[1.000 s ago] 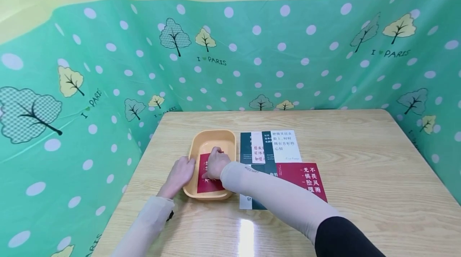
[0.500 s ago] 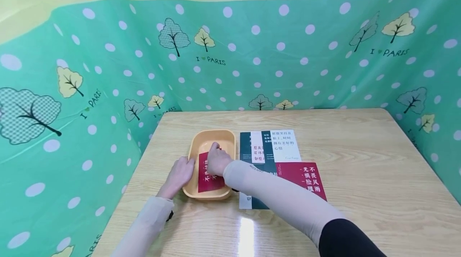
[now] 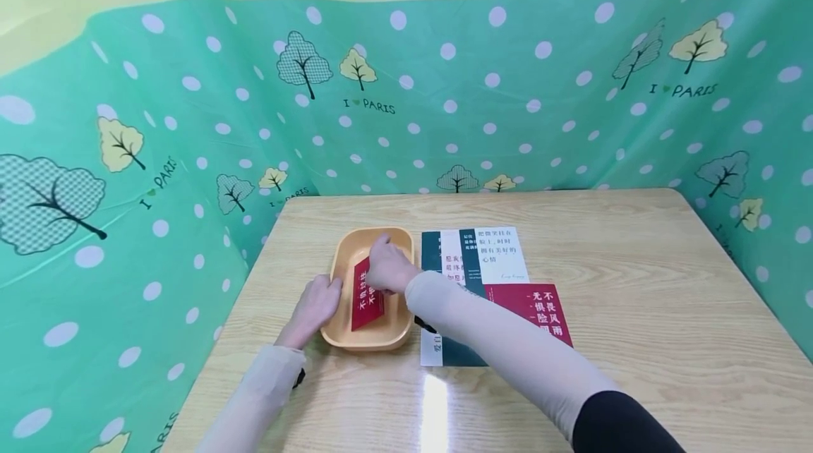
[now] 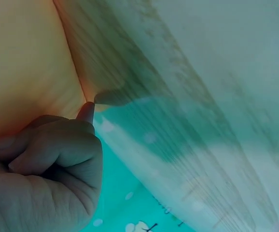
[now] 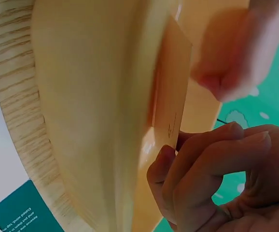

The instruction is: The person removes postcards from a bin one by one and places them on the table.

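A peach-coloured plastic tray (image 3: 399,315) stands left of the middle of the table in the head view. At its left rim my left hand (image 3: 316,306) holds on; the left wrist view shows that hand (image 4: 52,159) with bent fingers against the tray wall (image 4: 28,63). Inside the tray a red card (image 3: 365,301) with white characters tilts, one side raised. My right hand (image 3: 390,266) pinches its right side. In the right wrist view, the card (image 5: 174,82) rises from the tray, its edge at the fingertips of my right hand (image 5: 212,174).
Just right of the tray lie overlapping cards: a white card (image 3: 502,255), dark green cards (image 3: 460,356) and another red card (image 3: 521,298). My right forearm crosses over them. A wood-grain table (image 3: 635,262) carries everything, and a green dotted cloth (image 3: 540,121) hangs around it.
The card in the tray has gone from lying nearly flat to tilting up on its right side. My right hand has moved up and slightly right with it; my left hand stays at the rim.
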The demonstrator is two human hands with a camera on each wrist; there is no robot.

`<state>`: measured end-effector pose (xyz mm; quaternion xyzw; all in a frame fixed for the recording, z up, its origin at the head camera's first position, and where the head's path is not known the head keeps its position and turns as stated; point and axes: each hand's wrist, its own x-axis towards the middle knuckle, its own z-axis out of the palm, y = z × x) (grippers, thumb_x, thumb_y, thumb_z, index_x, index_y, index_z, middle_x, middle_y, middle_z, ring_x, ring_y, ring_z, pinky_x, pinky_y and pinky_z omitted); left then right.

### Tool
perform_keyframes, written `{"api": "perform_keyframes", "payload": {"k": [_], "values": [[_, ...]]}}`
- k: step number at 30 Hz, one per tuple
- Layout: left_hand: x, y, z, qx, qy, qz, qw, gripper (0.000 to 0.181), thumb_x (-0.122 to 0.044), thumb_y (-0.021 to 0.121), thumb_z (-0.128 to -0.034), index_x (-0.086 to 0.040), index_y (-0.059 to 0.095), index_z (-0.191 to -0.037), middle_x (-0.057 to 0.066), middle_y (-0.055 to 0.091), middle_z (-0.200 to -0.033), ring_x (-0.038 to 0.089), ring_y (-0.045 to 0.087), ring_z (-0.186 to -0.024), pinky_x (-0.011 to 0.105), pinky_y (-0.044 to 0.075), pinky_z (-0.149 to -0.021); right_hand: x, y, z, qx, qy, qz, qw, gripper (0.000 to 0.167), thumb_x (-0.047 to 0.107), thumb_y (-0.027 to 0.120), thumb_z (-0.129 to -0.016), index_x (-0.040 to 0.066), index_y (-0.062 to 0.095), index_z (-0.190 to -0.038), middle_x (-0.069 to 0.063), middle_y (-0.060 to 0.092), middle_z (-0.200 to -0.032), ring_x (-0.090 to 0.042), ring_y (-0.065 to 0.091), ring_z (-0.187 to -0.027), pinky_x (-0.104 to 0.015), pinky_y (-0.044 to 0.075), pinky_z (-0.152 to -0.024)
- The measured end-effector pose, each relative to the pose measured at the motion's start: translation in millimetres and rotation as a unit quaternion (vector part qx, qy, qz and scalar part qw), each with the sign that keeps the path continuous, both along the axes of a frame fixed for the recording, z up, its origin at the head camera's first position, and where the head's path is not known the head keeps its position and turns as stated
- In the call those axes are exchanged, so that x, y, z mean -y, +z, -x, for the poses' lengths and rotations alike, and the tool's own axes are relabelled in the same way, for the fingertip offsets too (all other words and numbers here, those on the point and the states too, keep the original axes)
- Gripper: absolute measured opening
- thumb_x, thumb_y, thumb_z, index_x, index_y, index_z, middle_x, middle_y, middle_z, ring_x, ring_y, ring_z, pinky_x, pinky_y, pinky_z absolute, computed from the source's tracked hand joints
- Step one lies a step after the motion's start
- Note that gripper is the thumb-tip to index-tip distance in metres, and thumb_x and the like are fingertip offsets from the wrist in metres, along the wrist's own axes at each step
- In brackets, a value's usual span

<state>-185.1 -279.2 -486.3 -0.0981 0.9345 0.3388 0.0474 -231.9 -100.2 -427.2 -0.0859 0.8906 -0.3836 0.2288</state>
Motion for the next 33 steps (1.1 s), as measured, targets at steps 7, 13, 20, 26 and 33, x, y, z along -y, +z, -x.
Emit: {"api": "perform_keyframes", "payload": {"k": [7,13,20,26,33], "values": [[5.4,4.8,3.3,0.017,-0.019,0.000,0.9997,0.045,-0.026,0.041,-0.1066,0.012,0.065,-0.114,0.017,0.067,-0.084,0.024,0.068,-0.065,0.035,0.058,-0.058,-6.8,5.5,0.7,-0.007,0.005,-0.002,1.0000,0.077,-0.001,0.072,-0.093,-0.004,0.026,-0.154,-0.016,0.063,-0.089,-0.019,0.057,-0.047,-0.027,0.048,-0.042],[10.1,9.0,5.3,0.046,-0.038,-0.001,0.9982,0.052,-0.026,0.042,-0.1058,0.015,0.058,-0.134,0.018,0.070,-0.088,0.023,0.070,-0.066,0.036,0.059,-0.060,-10.3,4.7,-0.7,-0.011,0.005,0.005,0.9999,0.072,-0.005,0.069,-0.092,-0.006,0.030,-0.153,-0.016,0.060,-0.096,-0.019,0.056,-0.047,-0.026,0.047,-0.041],[6.6,7.6,-0.8,0.028,-0.024,0.025,0.9990,0.053,-0.036,0.039,-0.1108,0.008,0.066,-0.126,0.017,0.072,-0.093,0.023,0.070,-0.072,0.038,0.057,-0.065,-14.8,2.0,-2.0,-0.021,0.019,0.004,0.9996,0.049,-0.006,0.068,-0.092,-0.007,0.049,-0.138,-0.014,0.066,-0.084,-0.018,0.058,-0.045,-0.025,0.045,-0.039],[4.3,10.6,-1.0,0.014,-0.013,0.057,0.9982,0.050,-0.039,0.038,-0.1111,0.001,0.069,-0.108,0.012,0.067,-0.081,0.023,0.065,-0.066,0.039,0.053,-0.060,-19.3,1.5,-1.7,-0.026,0.015,0.017,0.9994,0.031,-0.009,0.068,-0.090,-0.007,0.065,-0.121,-0.013,0.068,-0.086,-0.020,0.063,-0.048,-0.026,0.044,-0.039],[4.7,11.6,-2.1,0.025,-0.004,0.046,0.9986,0.055,-0.042,0.039,-0.1108,0.004,0.069,-0.111,0.013,0.068,-0.083,0.023,0.066,-0.067,0.039,0.054,-0.061,-27.4,3.1,-6.4,-0.042,0.016,0.032,0.9985,0.031,-0.007,0.072,-0.089,-0.006,0.066,-0.119,-0.011,0.068,-0.088,-0.021,0.068,-0.060,-0.027,0.052,-0.045]]}}
